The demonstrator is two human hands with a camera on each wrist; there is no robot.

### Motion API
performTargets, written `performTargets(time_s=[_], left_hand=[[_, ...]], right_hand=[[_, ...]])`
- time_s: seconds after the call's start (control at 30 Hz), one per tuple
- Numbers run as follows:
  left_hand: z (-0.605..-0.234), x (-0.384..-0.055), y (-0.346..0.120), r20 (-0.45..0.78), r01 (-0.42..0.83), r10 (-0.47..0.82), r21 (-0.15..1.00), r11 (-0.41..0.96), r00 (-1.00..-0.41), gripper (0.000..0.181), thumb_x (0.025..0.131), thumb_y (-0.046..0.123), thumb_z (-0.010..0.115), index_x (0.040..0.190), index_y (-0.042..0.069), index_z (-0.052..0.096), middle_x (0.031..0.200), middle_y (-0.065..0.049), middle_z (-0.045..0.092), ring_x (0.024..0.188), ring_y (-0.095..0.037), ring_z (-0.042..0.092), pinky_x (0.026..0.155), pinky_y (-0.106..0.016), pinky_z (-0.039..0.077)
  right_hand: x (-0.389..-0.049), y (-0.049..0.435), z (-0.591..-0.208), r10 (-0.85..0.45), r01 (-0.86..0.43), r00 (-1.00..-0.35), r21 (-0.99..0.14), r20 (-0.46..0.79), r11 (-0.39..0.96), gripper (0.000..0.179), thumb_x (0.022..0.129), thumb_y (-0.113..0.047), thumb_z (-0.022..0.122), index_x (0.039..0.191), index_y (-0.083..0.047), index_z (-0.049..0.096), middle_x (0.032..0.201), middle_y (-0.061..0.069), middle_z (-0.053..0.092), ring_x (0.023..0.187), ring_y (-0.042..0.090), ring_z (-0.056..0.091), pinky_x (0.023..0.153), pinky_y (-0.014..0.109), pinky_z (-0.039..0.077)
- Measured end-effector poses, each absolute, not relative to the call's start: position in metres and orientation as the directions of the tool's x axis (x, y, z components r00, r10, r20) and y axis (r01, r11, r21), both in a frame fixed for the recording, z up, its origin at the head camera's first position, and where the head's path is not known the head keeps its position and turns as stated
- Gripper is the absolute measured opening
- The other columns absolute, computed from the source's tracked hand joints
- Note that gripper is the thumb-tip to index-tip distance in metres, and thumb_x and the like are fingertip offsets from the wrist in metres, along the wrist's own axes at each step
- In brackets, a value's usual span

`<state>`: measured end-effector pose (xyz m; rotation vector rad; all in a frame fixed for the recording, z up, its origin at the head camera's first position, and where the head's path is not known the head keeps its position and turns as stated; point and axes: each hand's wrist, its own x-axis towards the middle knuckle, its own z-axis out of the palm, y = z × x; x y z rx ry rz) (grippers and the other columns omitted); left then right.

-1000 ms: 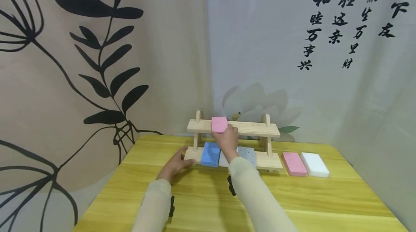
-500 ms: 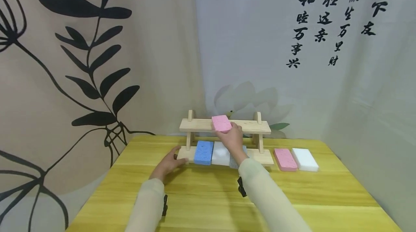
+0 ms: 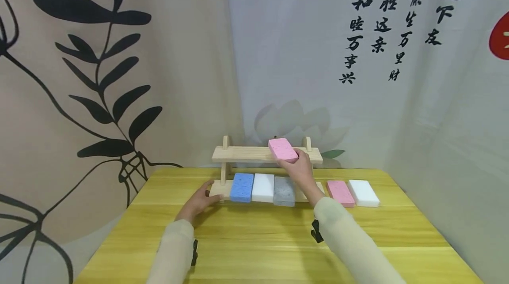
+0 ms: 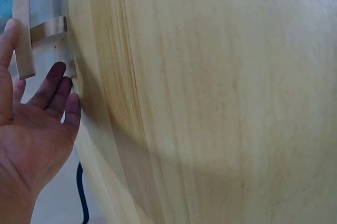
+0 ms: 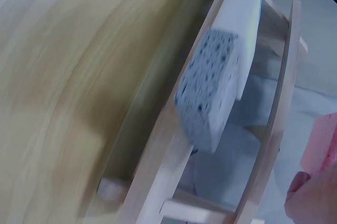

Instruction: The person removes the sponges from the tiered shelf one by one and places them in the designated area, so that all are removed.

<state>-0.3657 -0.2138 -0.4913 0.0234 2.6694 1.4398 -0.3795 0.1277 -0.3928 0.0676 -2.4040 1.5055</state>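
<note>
Up front in the head view, the right hand (image 3: 301,170) reaches forward from a pale sleeve at about 5 o'clock, wrist bent up, fingers and thumb closed around the near end of a pink sponge (image 3: 282,149). That sponge sits tilted at the right part of the top board of a small wooden rack (image 3: 242,154), its far end pointing toward 11 o'clock. The left hand (image 3: 200,199) lies low on the yellow table (image 3: 254,240) at the rack's 9 o'clock end, fingers straight and relaxed, fingertips touching the lower board's left end. On the lower board lie a blue sponge (image 3: 242,187), a white sponge (image 3: 263,187) and a grey sponge (image 3: 284,190), side by side and touching. At the rack's 3 o'clock, on the table, lie a second pink sponge (image 3: 340,193) and a white block (image 3: 363,193).

Next, the left wrist view shows the left hand (image 4: 31,129) palm open, fingers spread loosely, fingertips against the rack's edge (image 4: 22,34).

Lastly, the right wrist view is blurred: the grey sponge (image 5: 208,95) overhangs the lower board, the white sponge (image 5: 239,19) beyond it, and the pink sponge (image 5: 321,148) shows at 4 o'clock above a fingertip (image 5: 297,187).
</note>
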Motion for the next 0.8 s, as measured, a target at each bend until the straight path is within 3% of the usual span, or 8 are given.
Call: performTargets(time_s=[0.33,0.8], left_hand=[[-0.491,-0.363,-0.215,-0.088,-0.027,0.087,0.842,0.539,-0.992,0.084,0.095,0.038,0.068,0.158,0.010,0.019,0.127,-0.024,0.053,0.111,-0.035,0.056,0.093,-0.055,0.045],[-0.488,-0.363,-0.212,-0.094,-0.041,0.068,0.836,0.548,-0.993,0.085,0.094,0.040,0.068,0.158,0.011,0.021,0.132,-0.026,0.051,0.116,-0.041,0.053,0.099,-0.061,0.040]], right_hand=[[-0.382,0.162,-0.393,0.083,-0.269,-0.942,-0.881,0.325,0.390,0.068,0.085,-0.022,0.077,0.138,0.007,0.045,0.132,0.022,0.049,0.118,0.033,0.050,0.100,0.046,0.043],[-0.377,0.207,-0.380,0.072,-0.279,-0.944,-0.894,0.323,0.350,0.070,0.090,-0.022,0.072,0.144,0.006,0.037,0.138,0.024,0.045,0.121,0.033,0.048,0.099,0.045,0.043]])
